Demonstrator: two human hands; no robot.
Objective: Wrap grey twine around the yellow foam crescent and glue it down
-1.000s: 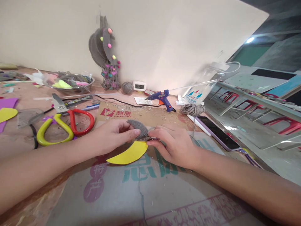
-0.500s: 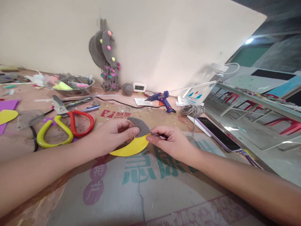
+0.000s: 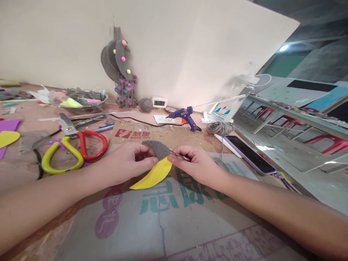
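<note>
Nearest, under both forearms: cardboard (image 3: 130, 235), flat and matte, printed in teal and purple, creased down the middle. Over it, directly between the hands, yellow piece (image 3: 153, 176): thin, smooth, leaf-shaped, long axis rising from a low-left point to an upper-right tip. At that tip, nearer to the right hand (image 3: 194, 161) than to the left hand (image 3: 133, 157). Behind its upper edge, grey piece (image 3: 158, 147): curved, closely wound in ribbed yarn, sloping down rightward. Hard to tell whether joined to the yellow or merely overlapping. Left hand clamped on the grey piece between thumb and bent fingers; right hand closed round a slim, shiny, partly hidden tool (image 3: 181, 156), thumb at the yellow tip. Hands just beside each other, thumbs apart.

To the left, scissors (image 3: 67, 125) with broad metal blades and rounded grips; to the right, glossy dark phone (image 3: 250, 154). Farther on, hard blue glue gun (image 3: 187, 116), loose yarn coil (image 3: 220, 127), round yarn ball (image 3: 146, 104), white clock (image 3: 159, 102); at left, shiny bowl (image 3: 94, 107) of bright scraps. At the back, grey hanging (image 3: 108, 59) with fuzzy pompoms, clear bottle (image 3: 224, 108); beyond, red stools (image 3: 323, 139).
</note>
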